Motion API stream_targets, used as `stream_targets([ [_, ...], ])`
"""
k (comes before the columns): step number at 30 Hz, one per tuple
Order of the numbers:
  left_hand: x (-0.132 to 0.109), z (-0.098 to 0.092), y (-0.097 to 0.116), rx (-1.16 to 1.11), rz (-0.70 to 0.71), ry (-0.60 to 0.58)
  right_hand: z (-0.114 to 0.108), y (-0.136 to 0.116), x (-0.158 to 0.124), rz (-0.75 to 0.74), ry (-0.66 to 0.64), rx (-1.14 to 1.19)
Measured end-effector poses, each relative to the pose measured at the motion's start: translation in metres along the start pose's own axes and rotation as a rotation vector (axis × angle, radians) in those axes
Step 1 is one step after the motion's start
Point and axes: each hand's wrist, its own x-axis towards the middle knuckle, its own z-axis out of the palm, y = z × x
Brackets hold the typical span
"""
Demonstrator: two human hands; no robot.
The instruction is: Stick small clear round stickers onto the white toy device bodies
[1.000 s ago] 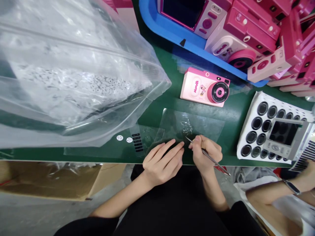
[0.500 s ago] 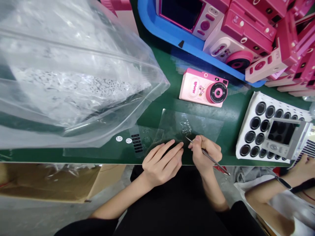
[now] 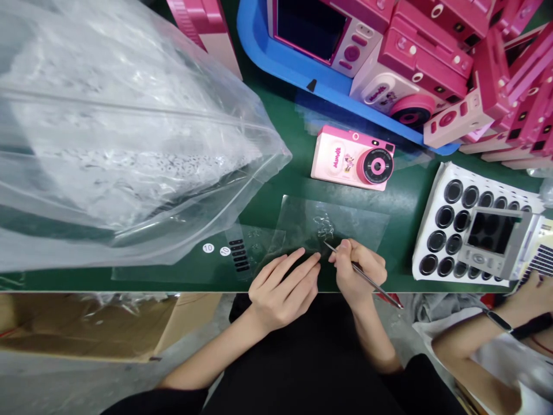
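My right hand (image 3: 359,270) is closed around thin metal tweezers (image 3: 377,285), their tip on a clear plastic sheet (image 3: 298,222). Just beyond the tip, a cluster of small clear pieces (image 3: 322,223) lies on the sheet. My left hand (image 3: 285,291) rests with its fingers stretched out on the near edge of the sheet, holding nothing. To its left are a strip of black labels (image 3: 239,256) and two round white stickers (image 3: 208,248) marked 10. A pink-and-white toy camera (image 3: 352,158) lies lens up behind the sheet.
A large clear bag (image 3: 129,138) of small parts covers the left of the green table. At the back, a blue tray (image 3: 294,66) holds several pink cameras. To the right, a grey device (image 3: 490,239) lies on a white sheet of black discs (image 3: 444,217). A co-worker's arm (image 3: 475,340) reaches in.
The view has shifted slightly. Both hands stay nearly in place, with the tweezers' tip still beside the clear pieces.
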Motion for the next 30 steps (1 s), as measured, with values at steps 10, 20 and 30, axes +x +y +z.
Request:
stream_targets([
  [10, 0.0000, 0.0000, 0.0001, -0.003, -0.001, -0.006, -0.0006, 0.0004, 0.0005, -0.009, -0.003, 0.004],
  [20, -0.0033, 0.0011, -0.0004, -0.016, -0.001, -0.004, 0.0000, 0.0013, 0.0000, -0.041, -0.004, 0.006],
  [30, -0.0008, 0.0002, -0.0006, -0.018, 0.000, -0.002, -0.0001, 0.0010, -0.0005, -0.025, 0.011, 0.000],
])
